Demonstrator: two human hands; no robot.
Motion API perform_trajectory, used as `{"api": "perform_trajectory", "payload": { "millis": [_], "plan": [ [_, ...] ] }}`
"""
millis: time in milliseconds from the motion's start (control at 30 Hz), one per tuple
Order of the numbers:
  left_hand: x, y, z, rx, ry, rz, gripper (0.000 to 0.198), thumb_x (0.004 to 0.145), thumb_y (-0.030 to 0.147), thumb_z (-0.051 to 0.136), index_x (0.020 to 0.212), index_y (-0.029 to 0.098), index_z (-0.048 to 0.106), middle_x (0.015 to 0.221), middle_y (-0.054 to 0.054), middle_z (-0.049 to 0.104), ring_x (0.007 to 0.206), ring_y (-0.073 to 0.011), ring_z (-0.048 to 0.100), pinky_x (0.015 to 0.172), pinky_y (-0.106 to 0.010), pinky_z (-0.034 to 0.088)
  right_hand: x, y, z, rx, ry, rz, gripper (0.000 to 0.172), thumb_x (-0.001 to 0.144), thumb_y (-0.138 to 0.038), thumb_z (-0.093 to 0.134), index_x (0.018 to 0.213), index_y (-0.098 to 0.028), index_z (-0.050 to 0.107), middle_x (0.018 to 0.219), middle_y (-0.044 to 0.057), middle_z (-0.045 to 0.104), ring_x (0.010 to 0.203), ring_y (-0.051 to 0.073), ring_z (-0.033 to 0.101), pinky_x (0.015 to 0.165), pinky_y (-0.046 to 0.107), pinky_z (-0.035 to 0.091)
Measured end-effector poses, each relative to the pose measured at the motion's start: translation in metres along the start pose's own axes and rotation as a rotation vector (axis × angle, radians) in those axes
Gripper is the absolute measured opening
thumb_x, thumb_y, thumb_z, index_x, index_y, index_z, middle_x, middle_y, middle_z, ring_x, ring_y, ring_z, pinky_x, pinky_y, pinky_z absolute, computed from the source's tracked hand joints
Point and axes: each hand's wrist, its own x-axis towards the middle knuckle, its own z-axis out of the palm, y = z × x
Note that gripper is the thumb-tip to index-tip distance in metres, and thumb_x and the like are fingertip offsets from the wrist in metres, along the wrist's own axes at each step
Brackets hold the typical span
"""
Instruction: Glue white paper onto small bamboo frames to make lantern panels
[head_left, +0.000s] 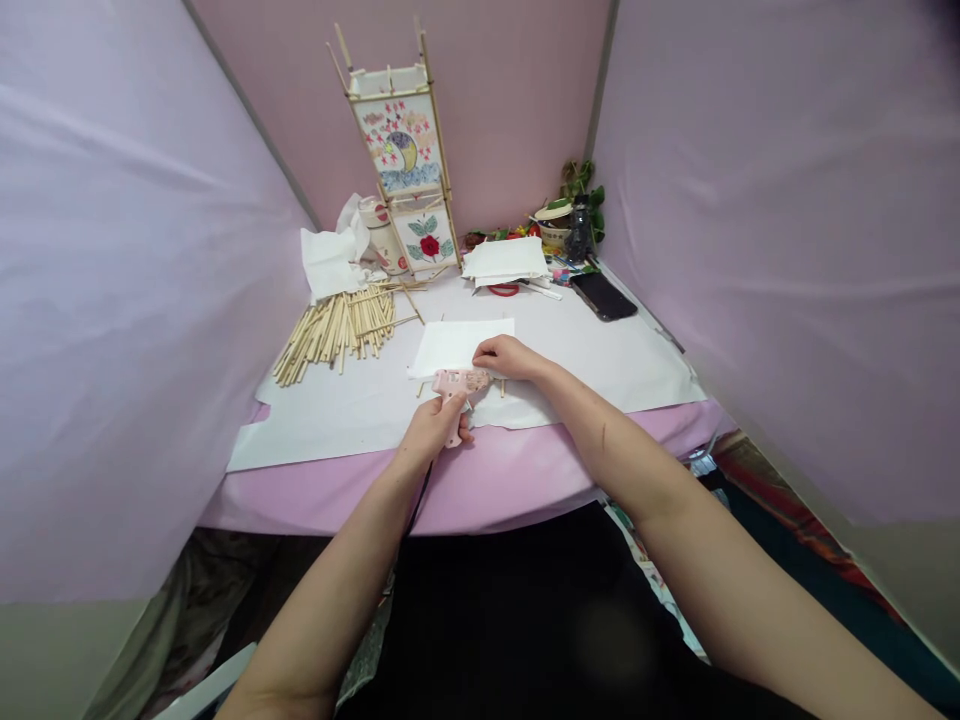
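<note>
My left hand is wrapped around the handle of a pink hot glue gun, whose nozzle points right. A white sheet of paper lies just beyond the gun on the table, and ends of thin wooden sticks stick out past its edges. At the paper's front right corner, my right hand has its fingers pinched together on the edge, close above the nozzle. The fingertips partly hide what lies between them. A dark cord hangs from the gun's handle over the table's front edge.
A pile of wooden sticks lies on the left. Behind stands a tall stick-and-paper lantern with drawn panels. Stacked white paper, a phone and a small pot are at the back right. Cloth walls flank the table.
</note>
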Motion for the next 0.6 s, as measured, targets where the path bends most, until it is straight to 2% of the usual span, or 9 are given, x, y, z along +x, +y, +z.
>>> {"api": "perform_trajectory", "payload": {
  "millis": [100, 400, 600],
  "plan": [
    [-0.0003, 0.0024, 0.0013, 0.035, 0.017, -0.004, 0.042, 0.082, 0.056, 0.055, 0.070, 0.016, 0.055, 0.052, -0.002, 0.058, 0.047, -0.0159, 0.060, 0.049, -0.025, 0.046, -0.0001, -0.0006, -0.0004, 0.002, 0.004, -0.001, 0.014, 0.084, -0.012, 0.059, 0.083, -0.011, 0.073, 0.079, 0.004, 0.070, 0.072, 0.012, 0.057, 0.067, 0.021, 0.037],
    [0.0002, 0.0044, 0.0034, 0.040, 0.043, -0.004, 0.037, 0.081, 0.052, 0.057, 0.081, 0.015, 0.058, 0.053, 0.002, 0.056, 0.046, -0.0148, 0.058, 0.049, -0.025, 0.045, -0.0016, -0.0017, -0.0012, 0.003, 0.008, 0.005, 0.014, 0.084, -0.011, 0.059, 0.084, -0.010, 0.073, 0.080, 0.004, 0.071, 0.072, 0.012, 0.057, 0.066, 0.020, 0.037],
    [-0.0013, 0.0085, 0.0033, 0.124, 0.048, -0.033, 0.036, 0.082, 0.051, 0.055, 0.078, 0.015, 0.059, 0.051, 0.000, 0.057, 0.050, -0.0178, 0.062, 0.051, -0.026, 0.046, -0.0021, -0.0021, -0.0019, -0.001, 0.007, 0.000, 0.015, 0.084, -0.011, 0.059, 0.084, -0.011, 0.074, 0.082, 0.004, 0.071, 0.074, 0.012, 0.058, 0.068, 0.020, 0.037]
  ]
}}
